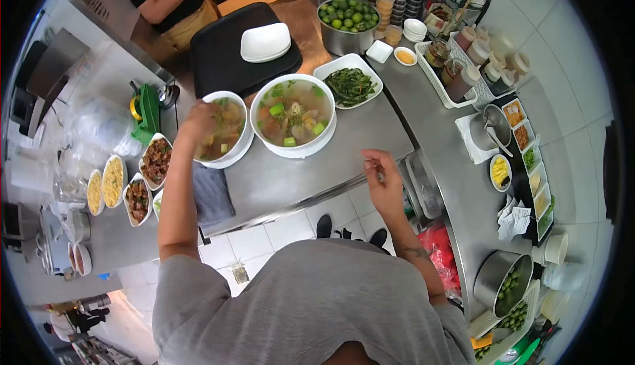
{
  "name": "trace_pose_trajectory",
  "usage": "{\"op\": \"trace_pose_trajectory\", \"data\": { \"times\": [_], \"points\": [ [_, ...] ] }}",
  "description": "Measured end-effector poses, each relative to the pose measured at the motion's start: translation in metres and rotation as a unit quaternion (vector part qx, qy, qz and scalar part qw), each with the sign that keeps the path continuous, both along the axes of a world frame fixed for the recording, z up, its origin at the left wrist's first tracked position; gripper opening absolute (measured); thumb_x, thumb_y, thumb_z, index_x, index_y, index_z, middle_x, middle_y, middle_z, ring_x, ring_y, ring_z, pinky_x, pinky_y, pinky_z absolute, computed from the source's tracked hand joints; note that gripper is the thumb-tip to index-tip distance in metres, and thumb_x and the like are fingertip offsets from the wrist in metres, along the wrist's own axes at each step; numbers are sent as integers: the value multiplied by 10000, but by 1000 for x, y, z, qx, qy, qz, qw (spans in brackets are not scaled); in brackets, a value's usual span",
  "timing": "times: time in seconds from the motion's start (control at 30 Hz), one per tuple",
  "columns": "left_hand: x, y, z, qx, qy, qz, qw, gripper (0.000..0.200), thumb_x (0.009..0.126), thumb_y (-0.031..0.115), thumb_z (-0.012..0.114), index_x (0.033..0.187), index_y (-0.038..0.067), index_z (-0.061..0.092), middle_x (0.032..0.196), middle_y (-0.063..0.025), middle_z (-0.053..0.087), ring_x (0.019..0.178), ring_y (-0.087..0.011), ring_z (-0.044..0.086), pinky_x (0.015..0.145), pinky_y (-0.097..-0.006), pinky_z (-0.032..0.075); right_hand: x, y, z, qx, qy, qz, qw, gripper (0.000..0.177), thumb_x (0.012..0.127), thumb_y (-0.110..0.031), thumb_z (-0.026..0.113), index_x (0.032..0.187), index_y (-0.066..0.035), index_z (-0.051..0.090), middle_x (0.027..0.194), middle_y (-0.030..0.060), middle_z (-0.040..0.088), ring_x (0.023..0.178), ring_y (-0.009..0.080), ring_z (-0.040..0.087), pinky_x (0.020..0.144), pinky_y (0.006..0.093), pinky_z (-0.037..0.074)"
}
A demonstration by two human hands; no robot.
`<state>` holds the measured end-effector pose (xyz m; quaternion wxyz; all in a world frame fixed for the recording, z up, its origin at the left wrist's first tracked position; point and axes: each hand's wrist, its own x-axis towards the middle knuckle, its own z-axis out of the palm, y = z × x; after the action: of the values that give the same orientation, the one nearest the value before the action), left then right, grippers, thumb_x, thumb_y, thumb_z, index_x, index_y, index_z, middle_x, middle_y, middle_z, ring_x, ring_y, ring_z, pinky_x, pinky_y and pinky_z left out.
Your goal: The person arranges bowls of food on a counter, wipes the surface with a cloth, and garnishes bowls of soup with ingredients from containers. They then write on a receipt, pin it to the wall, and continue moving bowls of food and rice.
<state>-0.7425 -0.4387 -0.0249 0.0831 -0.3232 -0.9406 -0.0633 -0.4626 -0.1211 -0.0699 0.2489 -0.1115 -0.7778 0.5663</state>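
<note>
Hovering at the left side of the smaller soup bowl (pixel 241 151), the left hand (pixel 200 125) appears busy with that serving; whether this is a finishing touch or a placing of the bowl is hard to judge, since the fingers are blurred. I cannot tell if they pinch something, rest on the rim or hang free. The bowl sits on the steel counter (pixel 284 183), just left of the larger soup bowl (pixel 297 151), with cooked greens (pixel 350 87) in a white dish beyond that one's right side. With broth standing high in both bowls, the next move seems to call for a level, gentle touch and fingertips kept out of the liquid. The left arm stretches forward, nearly straight, past a grey cloth (pixel 211 199), palm turned down. The right hand (pixel 383 178) hangs near the counter's front edge, elbow bent and forearm angled inward, its fingers loosely curled around nothing visible and well apart from the smaller bowl.
</note>
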Motion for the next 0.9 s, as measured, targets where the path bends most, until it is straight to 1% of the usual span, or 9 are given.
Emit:
{"op": "trace_pose_trajectory", "data": {
  "times": [0.17, 0.27, 0.37, 0.47, 0.57, 0.63, 0.7, 0.8, 0.9],
  "points": [
    [11, 16, 45, 120, -57, 213, 968, 366, 659, 45, 550, 1015, 68, 634, 844, -210, 624, 903, -366, 595, 877, -412, 448, 22, 16, 0, -11, -13, -27, 999, 200, 829, 0, 529, 1015, -56, 577, 964, 69, 542, 783, 148, 549, 643, 246, 450],
    [13, 4, 10, -52, -89, 64, 993, 349, 704, 90, 528, 1038, 45, 617, 961, -238, 613, 952, -359, 581, 868, -427, 444, 44, 42, 5, 15, -5, -50, 999, 197, 826, 3, 529, 1010, -52, 574, 964, 79, 540, 794, 163, 551, 650, 256, 454],
    [-27, 10, 2, -133, -115, 294, 939, 463, 649, 127, 637, 1109, 88, 608, 1093, -232, 573, 1064, -353, 534, 915, -417, 418, 79, 76, 11, 24, 13, -109, 994, 185, 827, 8, 527, 1001, -37, 570, 962, 101, 539, 800, 189, 555, 673, 277, 457],
    [-21, 57, -4, -122, -15, 91, 988, 463, 629, 132, 674, 1087, 87, 622, 1044, -214, 596, 1009, -342, 567, 885, -394, 442, 113, 119, 9, 40, 38, -190, 980, 168, 834, 9, 522, 991, -23, 569, 943, 108, 544, 791, 195, 553, 682, 282, 453],
    [54, 251, 55, 204, -270, -110, 935, 250, 757, 74, 598, 1002, 42, 638, 895, -128, 633, 804, -211, 606, 770, -305, 467, 156, 153, 1, 47, 26, -276, 960, 153, 839, 12, 514, 977, -14, 572, 908, 111, 550, 771, 200, 547, 684, 280, 448],
    [140, 381, 88, 193, -271, -232, 914, 212, 814, 70, 559, 1013, 24, 617, 856, -25, 587, 731, -115, 523, 662, -247, 444, 178, 172, -11, 59, 19, -329, 942, 141, 842, 13, 510, 966, -10, 574, 884, 110, 553, 755, 196, 542, 676, 275, 443],
    [181, 501, 63, 212, -286, -449, 820, 202, 824, 126, 574, 995, 28, 616, 894, -73, 608, 813, -157, 567, 709, -273, 454, 199, 183, -14, 48, -3, -351, 935, 125, 847, 4, 510, 951, -13, 577, 876, 106, 553, 746, 191, 537, 670, 270, 439],
    [245, 643, 32, 142, -178, -553, 802, 224, 794, 130, 582, 1008, 72, 614, 879, -130, 593, 928, -273, 573, 799, -351, 459, 220, 190, -33, 38, -15, -378, 925, 109, 854, -13, 510, 941, -14, 574, 868, 100, 550, 739, 182, 532, 663, 264, 434],
    [281, 704, 16, -16, -140, -499, 855, 362, 797, 186, 580, 1155, 149, 539, 1152, -215, 468, 967, -348, 560, 852, -421, 445, 233, 195, -49, 39, -7, -394, 918, 105, 860, -28, 510, 946, -17, 569, 860, 96, 545, 738, 179, 532, 664, 263, 432]
  ]
}}
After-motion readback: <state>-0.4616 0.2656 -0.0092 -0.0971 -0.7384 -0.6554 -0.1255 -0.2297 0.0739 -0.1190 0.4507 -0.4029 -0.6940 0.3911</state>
